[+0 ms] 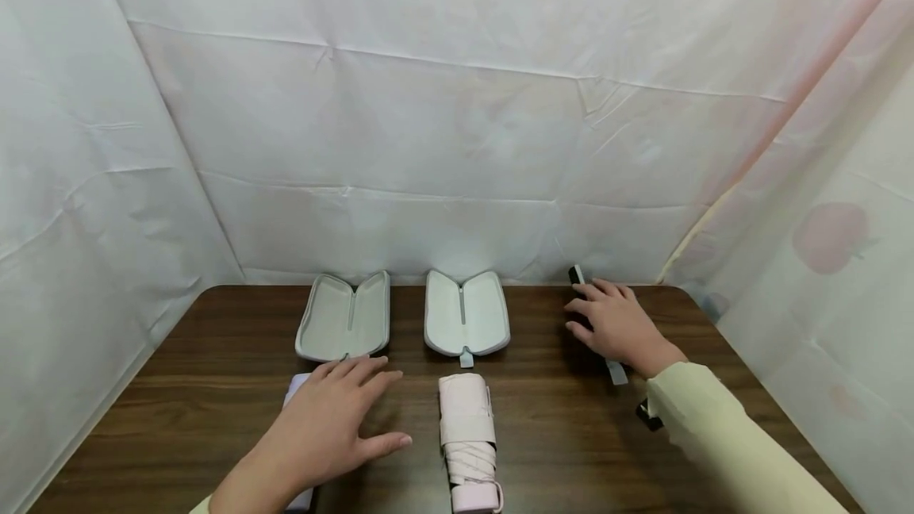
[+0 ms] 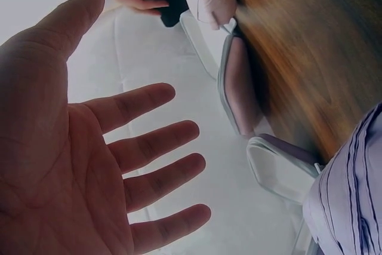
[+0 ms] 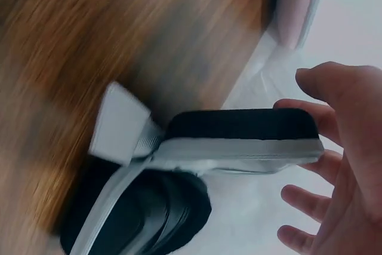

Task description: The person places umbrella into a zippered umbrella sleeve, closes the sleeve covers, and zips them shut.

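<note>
My left hand (image 1: 324, 423) is held over the lilac folded umbrella (image 2: 346, 183), fingers spread and nothing in the grasp; it hides most of the umbrella in the head view. At the right, my right hand (image 1: 621, 327) reaches over a black case (image 3: 239, 125) with a grey zip edge, which stands unzipped. Its fingers lie loosely beside and behind the case's upper part, the thumb apart from it; whether they touch cannot be told. A grey tab (image 3: 121, 125) sticks out of the case. Below it is a dark, rounded, folded thing (image 3: 179, 207).
Two unzipped cases with pale linings, a left case (image 1: 343, 324) and a middle case (image 1: 467, 316), stand at the table's back edge. A pale pink folded umbrella (image 1: 467, 435) lies in front of the middle one. A black object (image 1: 648, 416) shows beside the right sleeve. White curtains surround the table.
</note>
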`<state>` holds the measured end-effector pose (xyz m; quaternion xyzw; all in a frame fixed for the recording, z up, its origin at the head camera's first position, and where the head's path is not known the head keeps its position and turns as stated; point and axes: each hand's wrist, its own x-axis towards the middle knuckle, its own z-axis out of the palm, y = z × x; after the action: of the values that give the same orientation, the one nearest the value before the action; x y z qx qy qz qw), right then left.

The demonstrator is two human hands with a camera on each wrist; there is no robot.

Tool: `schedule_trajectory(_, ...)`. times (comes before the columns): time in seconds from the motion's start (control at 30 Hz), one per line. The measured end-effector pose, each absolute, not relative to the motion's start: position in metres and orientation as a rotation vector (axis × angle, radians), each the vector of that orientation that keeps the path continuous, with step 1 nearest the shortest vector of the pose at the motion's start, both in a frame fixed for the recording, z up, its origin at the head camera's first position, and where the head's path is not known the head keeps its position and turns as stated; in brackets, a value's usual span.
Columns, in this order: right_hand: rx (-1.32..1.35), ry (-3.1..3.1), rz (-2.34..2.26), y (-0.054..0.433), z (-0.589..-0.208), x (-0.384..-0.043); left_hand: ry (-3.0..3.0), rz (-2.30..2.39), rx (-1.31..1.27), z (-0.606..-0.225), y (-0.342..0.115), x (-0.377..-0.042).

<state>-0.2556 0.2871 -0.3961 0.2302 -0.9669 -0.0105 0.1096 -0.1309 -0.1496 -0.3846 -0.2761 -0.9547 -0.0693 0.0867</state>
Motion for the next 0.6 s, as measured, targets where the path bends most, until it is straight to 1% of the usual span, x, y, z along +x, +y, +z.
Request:
schedule_trajectory(0.2,0.528,-2.908,0.014,0.312,-0.392,-0.25,-2.815,-0.197,-0.832,-0.386,-0.151,-0.131)
schedule_trajectory(0.37,0.422,-2.954,0.056,0.338,-0.396,-0.251,-2.795,-0.182,-0.824,-0.387,-0.152,-0.131)
schedule_trajectory(0.6,0.392,-2.999,0.186,0.361,-0.408,-0.25,-2.747,-0.174,-0.829,-0.39,-0.152,-0.131)
